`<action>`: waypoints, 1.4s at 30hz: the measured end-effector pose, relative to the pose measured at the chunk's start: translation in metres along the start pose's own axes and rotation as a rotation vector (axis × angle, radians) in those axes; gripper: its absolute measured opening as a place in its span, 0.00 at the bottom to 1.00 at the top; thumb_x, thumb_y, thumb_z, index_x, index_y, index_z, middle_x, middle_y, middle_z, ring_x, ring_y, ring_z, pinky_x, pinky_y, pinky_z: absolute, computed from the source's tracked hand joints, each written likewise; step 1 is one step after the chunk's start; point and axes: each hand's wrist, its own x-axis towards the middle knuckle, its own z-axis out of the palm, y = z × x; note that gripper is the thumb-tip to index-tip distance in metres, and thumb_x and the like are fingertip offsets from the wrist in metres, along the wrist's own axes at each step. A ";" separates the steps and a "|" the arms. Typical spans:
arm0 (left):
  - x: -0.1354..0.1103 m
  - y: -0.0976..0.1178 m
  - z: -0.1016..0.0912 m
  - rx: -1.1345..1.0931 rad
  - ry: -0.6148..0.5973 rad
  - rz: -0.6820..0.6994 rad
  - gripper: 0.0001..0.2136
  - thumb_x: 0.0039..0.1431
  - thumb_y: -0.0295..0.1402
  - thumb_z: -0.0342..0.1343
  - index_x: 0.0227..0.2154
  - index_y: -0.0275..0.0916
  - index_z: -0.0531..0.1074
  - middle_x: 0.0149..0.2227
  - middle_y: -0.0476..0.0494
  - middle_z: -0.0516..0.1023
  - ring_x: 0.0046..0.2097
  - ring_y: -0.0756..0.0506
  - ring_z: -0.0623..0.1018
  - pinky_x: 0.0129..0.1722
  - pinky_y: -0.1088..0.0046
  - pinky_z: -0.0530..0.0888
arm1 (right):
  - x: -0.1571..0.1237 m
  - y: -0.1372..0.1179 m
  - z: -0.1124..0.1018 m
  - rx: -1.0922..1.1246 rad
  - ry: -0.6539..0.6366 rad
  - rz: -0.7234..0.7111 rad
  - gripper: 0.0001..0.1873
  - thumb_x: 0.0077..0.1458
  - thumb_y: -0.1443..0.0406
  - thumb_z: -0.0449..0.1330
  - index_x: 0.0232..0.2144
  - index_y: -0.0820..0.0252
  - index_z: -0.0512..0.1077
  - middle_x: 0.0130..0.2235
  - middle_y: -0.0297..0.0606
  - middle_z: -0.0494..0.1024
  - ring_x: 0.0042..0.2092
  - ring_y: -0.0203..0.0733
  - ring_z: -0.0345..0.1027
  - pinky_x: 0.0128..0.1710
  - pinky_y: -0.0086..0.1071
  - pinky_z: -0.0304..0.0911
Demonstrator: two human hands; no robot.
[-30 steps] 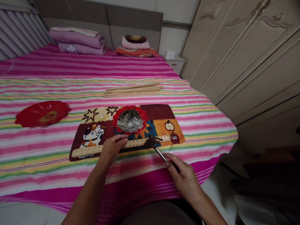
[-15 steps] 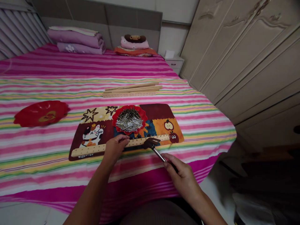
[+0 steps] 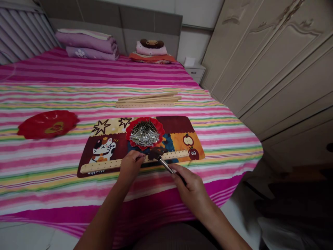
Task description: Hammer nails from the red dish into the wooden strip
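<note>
From my head camera, here we are at the edge of the bed, both hands out in front of me! My right hand [image 3: 191,187] is wrapped round the handle of a hammer [image 3: 167,166], grip firm, the shaft slanting away up and to the left. Its dark head is over the wooden strip [image 3: 100,166], just right of my left fingertips; whether metal meets wood, I can't tell.

Now to my left hand [image 3: 130,165]: thumb and fingertips pinched together, right at the near middle of that strip. Is there a nail between them? Too small to tell from here!

The strip itself lies lengthwise across the front of a patchwork mat [image 3: 173,124], cat picture at the left, apples at the right, with small dark specks dotted along the wood. Just beyond it, on the same mat, sits a red bowl [image 3: 128,131] with a scalloped rim, heaped with loose nails [image 3: 145,133], darker at the back, silvery at the front.

Out left, on the striped bedsheet [image 3: 221,139], there's a red tray [image 3: 48,124], well apart from the mat. Straight ahead, past the bowl, a bundle of more wooden strips [image 3: 148,100] lies side by side. Far back, folded purple quilts [image 3: 88,45] and a stack of pillows [image 3: 152,51] stand before the headboard [image 3: 101,21], with the wardrobe [image 3: 273,62] along my right.
</note>
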 end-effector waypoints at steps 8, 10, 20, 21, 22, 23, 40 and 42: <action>-0.001 -0.001 -0.001 0.033 -0.016 0.023 0.05 0.46 0.33 0.53 0.24 0.41 0.73 0.27 0.50 0.73 0.32 0.48 0.72 0.33 0.74 0.66 | 0.027 -0.014 0.017 -0.138 -0.125 -0.113 0.19 0.58 0.71 0.48 0.50 0.58 0.67 0.36 0.41 0.76 0.37 0.43 0.71 0.37 0.36 0.67; -0.002 -0.001 -0.001 0.034 -0.018 0.034 0.05 0.46 0.32 0.52 0.24 0.41 0.73 0.27 0.50 0.72 0.32 0.48 0.72 0.33 0.74 0.66 | 0.023 -0.012 0.016 -0.106 -0.113 -0.102 0.19 0.58 0.71 0.49 0.50 0.56 0.67 0.38 0.40 0.77 0.39 0.42 0.71 0.38 0.35 0.67; 0.008 0.005 -0.013 0.043 0.015 0.049 0.12 0.48 0.37 0.52 0.33 0.40 0.75 0.29 0.49 0.74 0.29 0.49 0.72 0.32 0.74 0.68 | -0.016 0.014 -0.021 -0.075 0.135 0.054 0.15 0.57 0.65 0.54 0.46 0.56 0.72 0.40 0.37 0.79 0.41 0.39 0.74 0.41 0.27 0.68; 0.012 0.008 -0.016 0.066 0.025 0.075 0.12 0.48 0.36 0.51 0.34 0.40 0.75 0.29 0.48 0.73 0.29 0.49 0.72 0.32 0.74 0.68 | -0.019 0.017 -0.023 -0.085 0.142 0.071 0.15 0.57 0.65 0.54 0.46 0.56 0.72 0.39 0.37 0.80 0.40 0.40 0.74 0.41 0.27 0.69; 0.017 0.011 -0.019 0.087 -0.002 0.101 0.11 0.48 0.35 0.51 0.33 0.40 0.75 0.29 0.49 0.74 0.29 0.49 0.72 0.32 0.74 0.68 | -0.021 0.020 -0.025 -0.092 0.152 0.083 0.14 0.57 0.64 0.54 0.45 0.56 0.72 0.39 0.37 0.80 0.40 0.40 0.74 0.41 0.28 0.69; 0.021 0.014 -0.021 0.102 -0.059 0.120 0.11 0.47 0.33 0.51 0.33 0.40 0.75 0.29 0.49 0.74 0.29 0.49 0.72 0.32 0.75 0.68 | -0.023 0.023 -0.026 -0.095 0.160 0.093 0.14 0.56 0.64 0.54 0.45 0.57 0.72 0.39 0.38 0.80 0.40 0.40 0.75 0.41 0.28 0.69; 0.072 0.043 -0.004 0.579 -0.197 0.295 0.08 0.51 0.26 0.49 0.27 0.39 0.73 0.31 0.43 0.72 0.34 0.46 0.71 0.31 0.73 0.64 | -0.030 0.032 -0.028 -0.072 0.148 0.126 0.14 0.56 0.64 0.54 0.45 0.57 0.72 0.39 0.39 0.80 0.40 0.41 0.75 0.39 0.28 0.70; 0.071 0.041 -0.006 0.528 -0.175 0.339 0.07 0.51 0.26 0.49 0.24 0.39 0.72 0.31 0.42 0.72 0.34 0.45 0.71 0.31 0.73 0.64 | -0.030 0.033 -0.028 -0.070 0.146 0.125 0.14 0.56 0.64 0.54 0.44 0.57 0.72 0.40 0.39 0.80 0.42 0.42 0.74 0.40 0.29 0.70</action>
